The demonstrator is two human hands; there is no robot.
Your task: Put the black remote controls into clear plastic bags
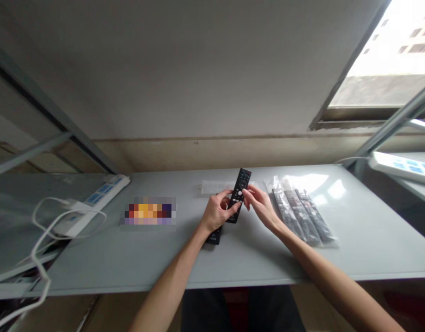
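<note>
A black remote control (244, 177) with small buttons is tilted in front of me above the grey table (164, 263). My left hand (215, 213) grips its lower left side, with the thumb across its face. The fingers of my right hand (260, 203) are on its right edge, thumb near the round white button. Below my left hand a second black remote (213, 238) lies on the table, partly hidden by that hand. Several remotes in clear plastic sleeves (300, 214) lie side by side to the right.
An empty-looking clear plastic sleeve (215, 186) lies behind my hands. At the left are a blurred, pixelated item (150, 214) and a white power strip (94, 203) with a looping white cable (35, 253). Another power strip (402, 166) is at the right, near a metal frame.
</note>
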